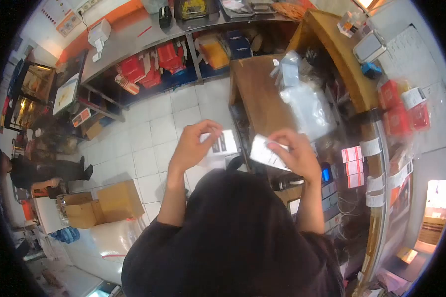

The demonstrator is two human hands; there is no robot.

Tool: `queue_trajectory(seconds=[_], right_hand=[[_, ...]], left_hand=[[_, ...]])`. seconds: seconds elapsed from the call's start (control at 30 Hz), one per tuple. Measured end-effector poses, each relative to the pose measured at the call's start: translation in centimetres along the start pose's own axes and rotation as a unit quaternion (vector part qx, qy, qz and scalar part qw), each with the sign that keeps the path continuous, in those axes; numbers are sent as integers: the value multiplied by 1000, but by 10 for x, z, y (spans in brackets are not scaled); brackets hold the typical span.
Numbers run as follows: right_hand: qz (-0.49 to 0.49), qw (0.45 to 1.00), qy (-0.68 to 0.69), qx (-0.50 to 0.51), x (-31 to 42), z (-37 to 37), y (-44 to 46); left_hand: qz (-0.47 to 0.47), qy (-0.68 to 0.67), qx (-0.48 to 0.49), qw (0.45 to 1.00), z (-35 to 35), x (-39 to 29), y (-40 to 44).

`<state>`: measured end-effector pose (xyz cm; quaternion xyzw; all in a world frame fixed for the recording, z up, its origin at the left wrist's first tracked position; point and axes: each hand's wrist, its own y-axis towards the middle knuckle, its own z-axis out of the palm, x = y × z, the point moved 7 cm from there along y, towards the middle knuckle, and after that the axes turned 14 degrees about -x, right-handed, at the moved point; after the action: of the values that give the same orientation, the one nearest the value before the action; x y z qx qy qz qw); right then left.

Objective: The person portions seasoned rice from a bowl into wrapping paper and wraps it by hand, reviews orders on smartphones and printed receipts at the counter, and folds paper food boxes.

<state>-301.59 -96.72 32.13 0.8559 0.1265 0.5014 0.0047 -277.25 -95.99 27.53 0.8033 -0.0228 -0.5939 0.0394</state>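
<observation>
My left hand [198, 143] is partly closed, its thumb and fingertips pinching a white card [226, 142] with dark printed blocks on it. My right hand [298, 154] is partly curled too, and it has hold of a white slip [269, 151] with fine print, which slants down toward the right. The card and the slip are held up in front of my chest, side by side and apart, with a gap between them. Something pale and see-through hangs just below the card; I can't tell what it is.

Beyond my right hand stands a brown wooden desk [260, 84], with clear plastic bags [309, 109] heaped along its right side. Across the far side runs a metal desk [129, 48], with a white printer [99, 30] toward its left end, a strip of paper hanging from it, and red boxes [169, 57] on the shelf underneath. To the right, red packages [396, 116] sit in clear wrap, and red-and-white labels [353, 167] hang nearer to me. On the left, open cardboard boxes [119, 199] rest near the white tiled floor [161, 121], and a person [44, 171] in dark clothes is beyond them.
</observation>
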Motion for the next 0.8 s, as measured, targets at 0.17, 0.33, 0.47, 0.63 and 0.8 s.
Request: queue_trajectory(seconds=[0.17, 0.33, 0.47, 0.63, 0.8], right_hand=[[-17, 971, -231, -52, -7, -11, 17], [182, 946, 258, 69, -39, 59, 27], [224, 952, 203, -38, -47, 16, 33], [152, 972, 90, -155, -73, -61, 30], [202, 954, 66, -214, -95, -97, 15]], left_hand=[[39, -84, -57, 994, -5, -19, 18], [59, -100, 16, 993, 32, -30, 36], [7, -154, 69, 986, 43, -21, 34], [-41, -71, 124, 989, 45, 10, 36], [-33, 22, 159, 987, 55, 27, 41]])
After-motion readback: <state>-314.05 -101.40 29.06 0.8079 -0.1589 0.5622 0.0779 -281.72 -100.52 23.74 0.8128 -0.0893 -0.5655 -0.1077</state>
